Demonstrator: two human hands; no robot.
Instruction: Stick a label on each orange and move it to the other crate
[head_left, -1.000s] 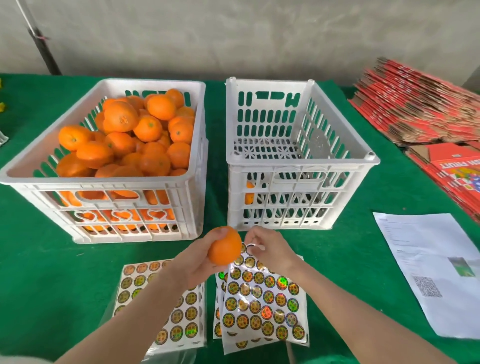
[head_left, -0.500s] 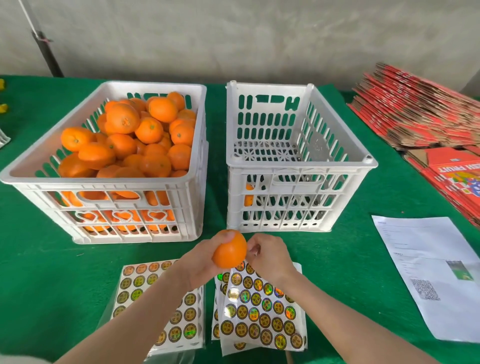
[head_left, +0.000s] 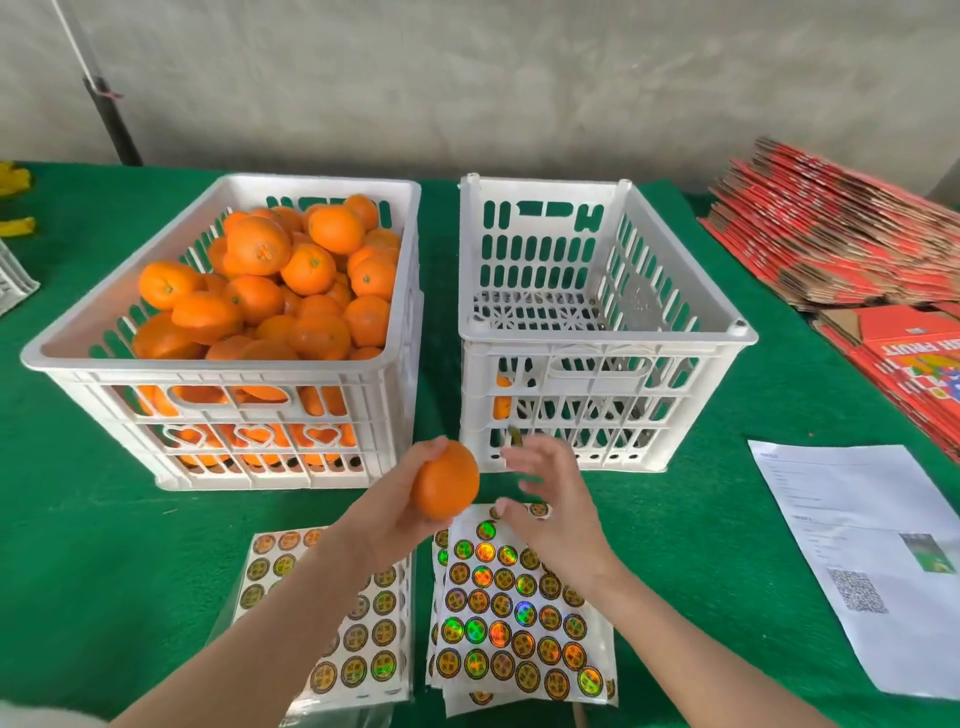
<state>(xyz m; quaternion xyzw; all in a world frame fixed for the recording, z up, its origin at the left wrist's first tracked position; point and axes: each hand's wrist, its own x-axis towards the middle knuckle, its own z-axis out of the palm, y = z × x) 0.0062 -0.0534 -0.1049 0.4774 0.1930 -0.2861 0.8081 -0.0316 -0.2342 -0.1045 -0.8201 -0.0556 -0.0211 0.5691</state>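
Observation:
My left hand (head_left: 395, 512) grips an orange (head_left: 445, 486) in front of the two white crates, above the sticker sheets. My right hand (head_left: 550, 501) hovers just right of the orange with its fingers spread and nothing in them. The left crate (head_left: 218, 353) is piled with several oranges (head_left: 291, 280). The right crate (head_left: 605, 332) shows an orange (head_left: 501, 400) through its front slats at the left; the rest of its floor looks bare. Two sheets of round holographic labels lie near me: one (head_left: 358, 649) under my left forearm, one (head_left: 514, 613) under my right hand.
A green cloth (head_left: 104, 545) covers the table. A printed paper with a QR code (head_left: 862, 561) lies at the right. Stacks of flattened red cartons (head_left: 841, 234) fill the far right. A grey wall runs behind the crates.
My right hand came off the orange and spread its fingers, drifting slightly right. My left hand keeps the orange at about the same spot, a little higher.

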